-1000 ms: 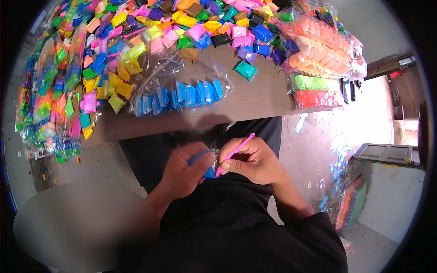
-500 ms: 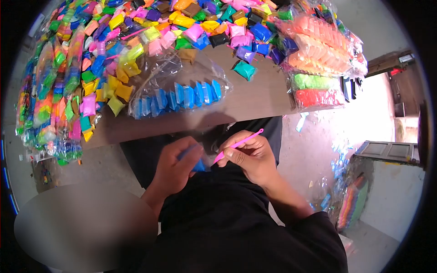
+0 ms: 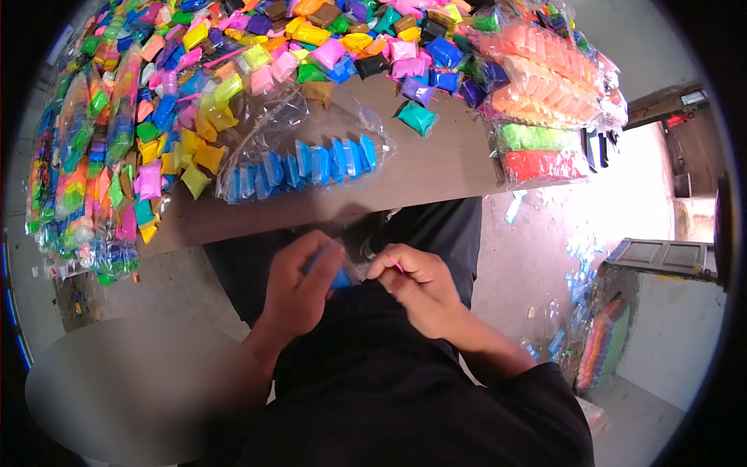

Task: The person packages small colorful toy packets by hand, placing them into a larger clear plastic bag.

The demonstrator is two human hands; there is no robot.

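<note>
Over my lap, my left hand (image 3: 299, 284) is closed round a small blue packet (image 3: 341, 279) in transparent wrapping. Part of the packet shows past the thumb, and the wrapper's free edge points toward the other hand. My right hand (image 3: 424, 289) is closed too, its fingers pinched beside that edge. Only a short bit of a thin pink plastic stick (image 3: 399, 266) shows among the right fingers; the rest is hidden by them. In front of both hands, on the table, lies a transparent bag (image 3: 311, 167) with a row of similar blue packets.
A large heap of colourful packets (image 3: 327, 53) covers the table's (image 3: 451, 167) far side. Filled long bags (image 3: 78, 117) line its left end; bags of orange, green and red packets (image 3: 545, 101) are stacked at right. Blue-and-white scraps (image 3: 580, 268) litter the floor at right.
The pink stick has turned within my right hand, from lying in full sight to mostly covered by the fingers. My left hand still holds the blue packet in about the same place.
</note>
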